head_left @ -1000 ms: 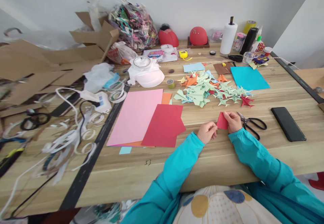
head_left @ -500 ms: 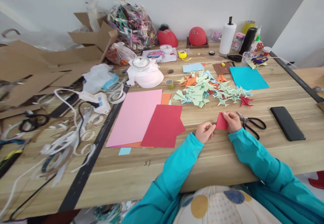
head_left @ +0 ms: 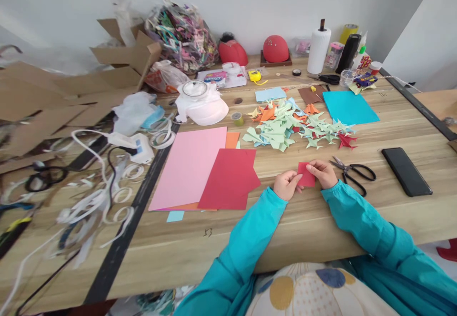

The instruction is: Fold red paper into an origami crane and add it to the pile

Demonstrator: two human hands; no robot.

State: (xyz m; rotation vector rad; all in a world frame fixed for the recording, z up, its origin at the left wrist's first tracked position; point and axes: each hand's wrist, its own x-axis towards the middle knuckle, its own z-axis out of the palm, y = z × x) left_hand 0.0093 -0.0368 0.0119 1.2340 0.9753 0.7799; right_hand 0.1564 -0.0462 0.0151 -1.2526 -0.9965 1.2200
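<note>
Between my hands is a small red piece of paper, held just above the wooden table. My left hand pinches its left edge, thumb on top. On its upper right side, my right hand grips it between thumb and fingers. Black-handled scissors lie partly spread just right of my right hand. Larger red sheets rest left of my left hand, overlapping a pink sheet. Beyond my hands spreads a pile of folded paper shapes, mostly pale green, with some orange, blue and red.
A black phone lies at the right. Turquoise paper sits behind the pile. White cables and a power strip clutter the left side, near open cardboard boxes. A paper roll and a black bottle stand at the back.
The small red paper has shifted left and turned to lie more squarely between my hands. My left hand now takes hold of its left edge; my right hand's grip has moved slightly.
</note>
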